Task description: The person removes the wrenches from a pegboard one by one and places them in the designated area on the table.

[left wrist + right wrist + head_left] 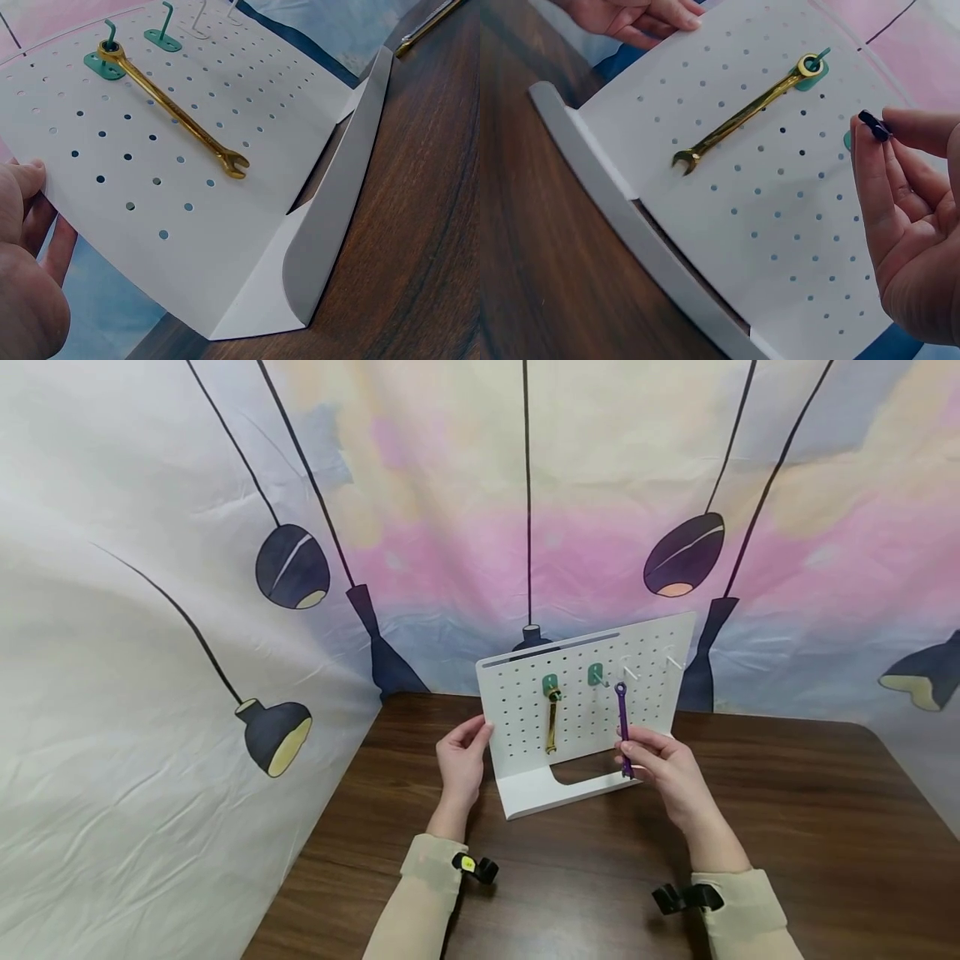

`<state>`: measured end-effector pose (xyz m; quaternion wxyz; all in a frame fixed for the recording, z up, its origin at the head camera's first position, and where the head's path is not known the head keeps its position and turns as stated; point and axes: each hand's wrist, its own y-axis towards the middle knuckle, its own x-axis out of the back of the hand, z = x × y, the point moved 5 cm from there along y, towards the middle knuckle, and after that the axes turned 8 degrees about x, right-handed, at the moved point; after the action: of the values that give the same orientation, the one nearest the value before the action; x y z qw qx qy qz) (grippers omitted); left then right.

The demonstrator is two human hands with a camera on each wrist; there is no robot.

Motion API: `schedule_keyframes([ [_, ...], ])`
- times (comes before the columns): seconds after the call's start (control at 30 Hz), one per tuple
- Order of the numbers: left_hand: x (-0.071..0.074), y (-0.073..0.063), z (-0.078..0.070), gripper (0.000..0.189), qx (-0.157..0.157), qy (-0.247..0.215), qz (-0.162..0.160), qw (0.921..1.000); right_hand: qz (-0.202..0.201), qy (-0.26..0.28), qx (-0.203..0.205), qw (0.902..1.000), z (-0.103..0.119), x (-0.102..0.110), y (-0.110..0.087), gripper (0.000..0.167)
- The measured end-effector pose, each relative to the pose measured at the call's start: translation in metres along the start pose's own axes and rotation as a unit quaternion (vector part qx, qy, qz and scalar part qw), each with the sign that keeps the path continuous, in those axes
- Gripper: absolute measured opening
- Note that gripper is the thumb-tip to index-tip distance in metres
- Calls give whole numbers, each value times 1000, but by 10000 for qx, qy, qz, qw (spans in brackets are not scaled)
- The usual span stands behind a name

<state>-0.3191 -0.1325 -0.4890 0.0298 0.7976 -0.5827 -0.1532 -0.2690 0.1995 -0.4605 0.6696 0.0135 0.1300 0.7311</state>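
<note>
A white pegboard stand [525, 789] is upright on the table. My left hand [461, 767] pinches its left edge, thumb on the front and fingers behind. A gold combination wrench [176, 112] hangs by its ring end from the left green hook [110, 34], its open end pointing down. My right hand [675, 781] pinches a purple wrench [622, 718] near its lower end and holds it upright before the board, ring end up. That ring lies just below a second green hook [596, 674] and a white hook [629, 671], apart from both.
Another white hook [672, 662] is near the board's right edge. The dark wooden table [562, 885] extends around the stand. Behind it hangs a cloth [450, 527] printed with lamps. In the left wrist view, a gold-tipped metal piece [431, 28] shows at the upper right, mostly cut off.
</note>
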Motion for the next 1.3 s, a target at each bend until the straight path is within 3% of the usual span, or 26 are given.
schedule_keyframes([
  [0.2, 0, 0, -1, 20, -45, -12, -5, 10000, -3, 258, 86, 9996, -2, 10, -4, 18],
  [0.4, -1, -1, -3, 20, -30, -48, 25, 10000, -106, 379, -112, 9992, -7, 24, -11, 21],
  [0.83, -2, -1, -2, 19, -1, -41, -12, 10000, -51, -272, -541, 9982, -22, 60, -30, 23],
  [1.1, -1, -1, -2, 19, -20, -36, 46, 10000, -1, -532, -526, 9972, -25, 90, -48, 23],
  [1.3, -1, -1, -2, 19, -35, -52, 52, 10000, -52, -810, -819, 9933, -30, 111, -59, 21],
])
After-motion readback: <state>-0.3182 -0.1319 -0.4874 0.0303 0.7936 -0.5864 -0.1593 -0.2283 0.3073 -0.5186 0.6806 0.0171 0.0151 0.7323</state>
